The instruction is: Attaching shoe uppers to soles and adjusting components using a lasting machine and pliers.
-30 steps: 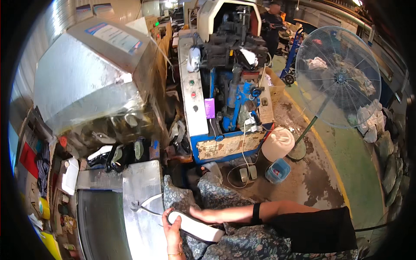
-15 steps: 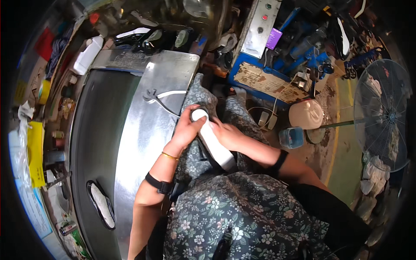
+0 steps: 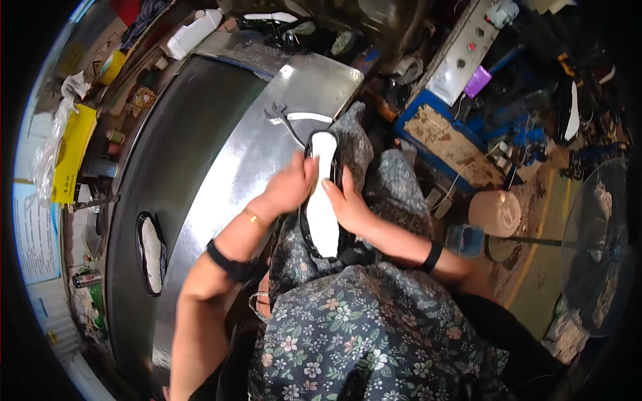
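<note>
A black shoe upper (image 3: 341,237) on its last lies sole-up along my lap, its long white sole (image 3: 324,224) facing me. My right hand (image 3: 351,208) grips its right side, thumb laid on the white surface. On the opposite edge, my left hand (image 3: 292,185) is closed and slightly blurred, its curled fingers touching the shoe's rim; what exactly they pinch is hidden. Just beyond the toe-side end, pincers (image 3: 286,120) with a white handle rest on the metal tabletop (image 3: 247,144).
Another black shoe with a white sole (image 3: 152,254) lies on the dark belt (image 3: 177,140) at left. More shoes (image 3: 301,30) sit at the far end. A blue machine frame (image 3: 418,110), a pale jug (image 3: 495,212), a blue tub (image 3: 465,239) and a fan (image 3: 595,247) stand to the right.
The shoe now lies more upright in view, showing its black rim around the white sole. My left hand has shifted from its far end down to the left edge. The view has turned.
</note>
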The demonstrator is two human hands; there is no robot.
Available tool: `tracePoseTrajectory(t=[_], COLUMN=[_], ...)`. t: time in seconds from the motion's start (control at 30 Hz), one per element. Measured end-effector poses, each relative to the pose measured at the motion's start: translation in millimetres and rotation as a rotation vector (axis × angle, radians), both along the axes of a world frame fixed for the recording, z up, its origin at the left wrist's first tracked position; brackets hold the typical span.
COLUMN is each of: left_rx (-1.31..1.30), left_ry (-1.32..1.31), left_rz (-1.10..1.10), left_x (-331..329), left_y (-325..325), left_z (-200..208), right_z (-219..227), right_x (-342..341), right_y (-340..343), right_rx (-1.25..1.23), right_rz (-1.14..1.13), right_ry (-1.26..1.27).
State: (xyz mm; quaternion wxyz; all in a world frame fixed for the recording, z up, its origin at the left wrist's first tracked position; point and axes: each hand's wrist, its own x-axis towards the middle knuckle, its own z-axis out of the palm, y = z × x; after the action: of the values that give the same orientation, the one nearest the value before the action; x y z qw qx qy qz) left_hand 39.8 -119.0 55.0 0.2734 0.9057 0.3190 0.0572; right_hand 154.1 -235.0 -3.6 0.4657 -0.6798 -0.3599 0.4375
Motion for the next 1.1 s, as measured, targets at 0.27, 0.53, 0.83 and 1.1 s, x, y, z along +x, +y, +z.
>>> tracePoseTrajectory(t=[0.27, 0.53, 0.83, 1.1], left_rx=[-0.105, -0.238, -0.305, -0.053], left_ry=[-0.168, 0.128, 0.280, 0.355], left_rz=[0.431, 0.351, 0.286, 0.128], left_x=[-15, 43, 62, 78], left_y=[-61, 52, 66, 61], left_z=[-42, -1, -14, -12], right_z=[1, 18, 1, 2], right_x=[13, 96, 120, 84], right_y=[-18, 36, 60, 97], right_rx=[0.025, -0.177, -0.176, -0.035], right_rz=[0.020, 0.387, 0.249, -0.059], right_ry=[-0.213, 0.159, 0.626, -0.587])
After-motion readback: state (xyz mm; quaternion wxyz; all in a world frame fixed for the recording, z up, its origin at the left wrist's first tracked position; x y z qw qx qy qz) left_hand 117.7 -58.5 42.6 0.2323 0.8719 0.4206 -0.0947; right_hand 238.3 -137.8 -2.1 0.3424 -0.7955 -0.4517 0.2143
